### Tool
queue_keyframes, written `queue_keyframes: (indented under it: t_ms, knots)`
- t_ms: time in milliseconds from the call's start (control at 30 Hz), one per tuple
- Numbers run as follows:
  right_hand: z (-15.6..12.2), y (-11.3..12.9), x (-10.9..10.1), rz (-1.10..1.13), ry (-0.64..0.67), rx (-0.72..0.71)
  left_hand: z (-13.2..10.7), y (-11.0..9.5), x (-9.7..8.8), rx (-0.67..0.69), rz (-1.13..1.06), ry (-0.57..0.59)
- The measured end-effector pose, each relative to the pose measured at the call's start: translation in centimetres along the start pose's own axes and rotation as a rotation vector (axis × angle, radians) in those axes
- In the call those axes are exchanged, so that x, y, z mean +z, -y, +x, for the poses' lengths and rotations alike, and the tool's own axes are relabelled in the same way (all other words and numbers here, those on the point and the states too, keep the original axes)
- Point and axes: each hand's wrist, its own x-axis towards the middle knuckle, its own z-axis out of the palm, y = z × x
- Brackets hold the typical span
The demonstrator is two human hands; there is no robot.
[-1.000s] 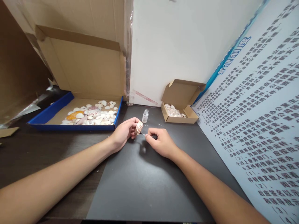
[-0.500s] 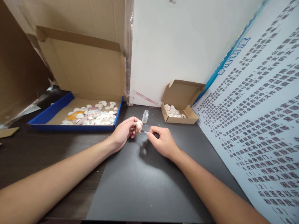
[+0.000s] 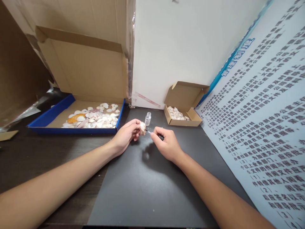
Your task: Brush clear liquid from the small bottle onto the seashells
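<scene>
My left hand (image 3: 125,136) pinches a small speckled brown-and-white shell (image 3: 142,128) just above the black mat (image 3: 152,187). My right hand (image 3: 166,145) is closed on a thin dark brush (image 3: 152,133) whose tip touches the shell's right side. A small clear glass bottle (image 3: 148,118) stands open right behind the shell.
A blue-edged cardboard tray (image 3: 71,128) with several white shells lies at the back left, its lid up. A small open cardboard box (image 3: 183,106) of shells sits at the back right. A printed poster (image 3: 262,127) leans along the right side. A white wall closes off the back.
Both hands have lifted slightly and shifted away from me. The brush tip has moved up along the shell. The shell stays in the left fingers.
</scene>
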Motion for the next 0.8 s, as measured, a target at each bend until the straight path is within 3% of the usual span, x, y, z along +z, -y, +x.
queue_keyframes:
  t_ms: [233,467,667,800]
  knots:
    - [-0.1,-0.06,0.17,-0.064,0.15,0.069,-0.06,-0.14,-0.05,0.006,-0.002,0.004]
    - [-0.05,0.03,0.03,0.017,0.041,-0.01,-0.12,-0.21,0.02,0.007,0.001,0.008]
    - [-0.07,-0.14,0.25,-0.055,0.147,0.052,-0.07,-0.16,0.0,0.014,0.016,0.006]
    - [-0.06,0.0,0.08,0.002,0.074,0.002,-0.16,-0.24,0.02,0.01,0.014,-0.006]
